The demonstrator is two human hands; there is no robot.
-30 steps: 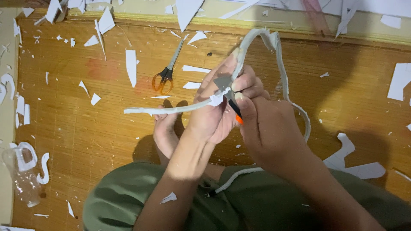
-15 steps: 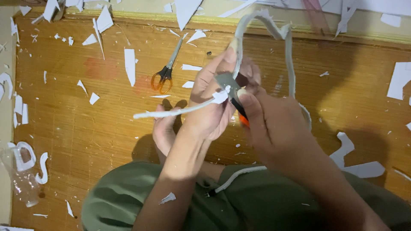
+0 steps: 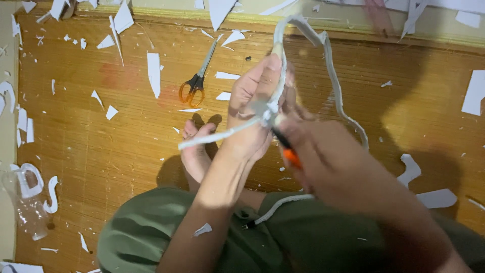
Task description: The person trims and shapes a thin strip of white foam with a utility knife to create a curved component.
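Both hands work close together above the person's lap. Left hand (image 3: 252, 108) is clamped on a long white strip (image 3: 333, 88), pinching it between thumb and fingers; the strip loops up and away from that hand, curves down beyond the right hand, and a loose end pokes out toward the bare foot (image 3: 194, 151). Right hand (image 3: 328, 162) is closed round a cutting tool with an orange-and-black handle (image 3: 288, 151), whose tip meets the strip just beside the left thumb; blur hides whether the blade is in the material.

Orange-handled scissors (image 3: 196, 83) lie on the wooden floor (image 3: 101, 141) beyond the left hand, and white scraps (image 3: 154, 73) are strewn all round them. A clear plastic bottle (image 3: 25, 202) lies well off to the left of the foot.

As I judge it, the chief risk is the blade slipping off the narrow, springy strip into the left thumb, since the fingers pinch right beside the cutting point. The unsupported loop could also twist and tear the strip, or send the cut off line.
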